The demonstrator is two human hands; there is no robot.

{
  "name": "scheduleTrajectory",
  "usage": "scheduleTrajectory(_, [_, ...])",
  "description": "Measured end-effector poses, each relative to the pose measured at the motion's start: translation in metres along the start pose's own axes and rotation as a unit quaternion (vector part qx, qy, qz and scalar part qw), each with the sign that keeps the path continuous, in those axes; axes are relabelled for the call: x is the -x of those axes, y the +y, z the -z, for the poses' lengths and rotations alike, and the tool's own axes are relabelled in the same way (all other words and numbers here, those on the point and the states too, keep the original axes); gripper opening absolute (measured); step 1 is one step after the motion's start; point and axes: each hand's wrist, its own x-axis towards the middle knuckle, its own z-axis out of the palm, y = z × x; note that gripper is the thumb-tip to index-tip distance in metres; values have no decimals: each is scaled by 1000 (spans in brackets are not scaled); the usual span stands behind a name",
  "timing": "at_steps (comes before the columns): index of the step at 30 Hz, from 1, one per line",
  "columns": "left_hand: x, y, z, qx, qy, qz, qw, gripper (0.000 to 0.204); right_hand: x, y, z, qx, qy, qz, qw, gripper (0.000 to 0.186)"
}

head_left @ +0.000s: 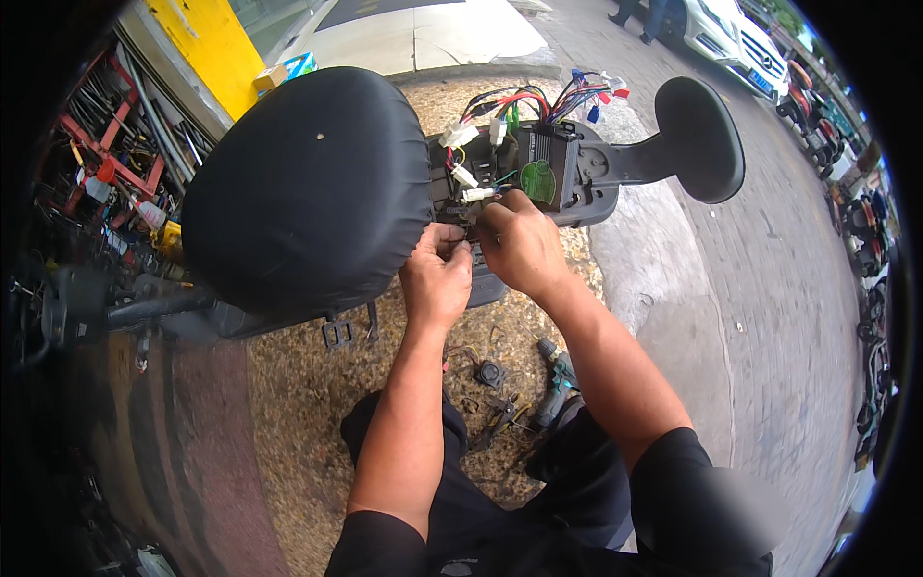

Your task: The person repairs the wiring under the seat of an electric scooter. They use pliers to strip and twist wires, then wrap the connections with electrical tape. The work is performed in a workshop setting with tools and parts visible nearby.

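Note:
An electric scooter with a black padded seat [308,192] stands before me, and its open wiring bay lies behind that seat. My left hand [437,274] is at the near edge of the bay, thumb and fingers pinched together. Close beside it, my right hand [522,242] has its fingers curled down into the bay. Whatever the fingertips grip is hidden or too small to name. White plug connectors [478,194] lie just beyond them. A finned black controller box [553,159] with a green sticker sits to their right, under a bundle of coloured wires [567,101].
A black backrest [700,139] juts out on the right. On the ground between my legs lie a cordless drill [555,389], a small dark round part [490,373] and loose wires. Cluttered tools and a red rack [106,144] stand left; a white car [731,43] is far right.

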Motion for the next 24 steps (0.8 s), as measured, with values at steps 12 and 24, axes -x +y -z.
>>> scheduleTrajectory(12, [0, 14, -9, -100, 28, 6, 995, 9, 12, 4, -15, -109, 50, 9, 993, 3])
scheduleTrajectory(24, [-6, 3, -14, -168, 64, -56, 982, 10, 5, 8, -15, -124, 37, 53, 990, 7])
